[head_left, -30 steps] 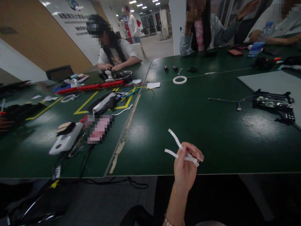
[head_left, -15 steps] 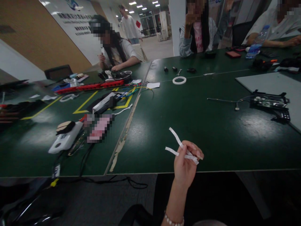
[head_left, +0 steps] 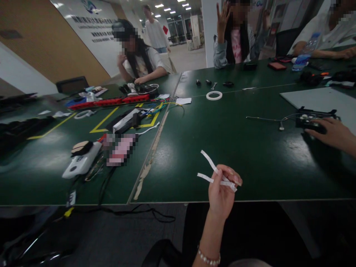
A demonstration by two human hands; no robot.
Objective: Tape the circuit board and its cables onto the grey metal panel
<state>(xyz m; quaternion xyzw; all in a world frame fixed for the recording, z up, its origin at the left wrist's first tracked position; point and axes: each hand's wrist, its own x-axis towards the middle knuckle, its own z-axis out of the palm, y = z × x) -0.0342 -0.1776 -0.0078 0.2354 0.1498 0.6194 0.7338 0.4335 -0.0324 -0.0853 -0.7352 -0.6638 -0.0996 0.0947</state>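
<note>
My left hand (head_left: 224, 189), with a beaded bracelet at the wrist, is raised over the table's near edge. Pinched in its thumb and curled fingers are thin white tape strips (head_left: 208, 161), whose loose ends stick out to the left. From the right edge, my right hand (head_left: 330, 131) reaches in with its fingers closed round a dark rounded object (head_left: 316, 127), whose kind I cannot make out. Under and behind that hand lies an open electronic device (head_left: 302, 113) with a circuit board, partly hidden. Its thin cable (head_left: 264, 118) trails left.
A white tape roll (head_left: 214, 95) and a small wrench (head_left: 214, 86) lie farther back. A grey board (head_left: 308, 94) is at right. Left stand a white power bank (head_left: 82, 161), a phone (head_left: 122, 148) and a red power strip (head_left: 111, 102). Several people are around the green table (head_left: 178, 159).
My right hand has come in from the right with the dark object, over the device. The left hand keeps its strips. A person across has raised an open hand.
</note>
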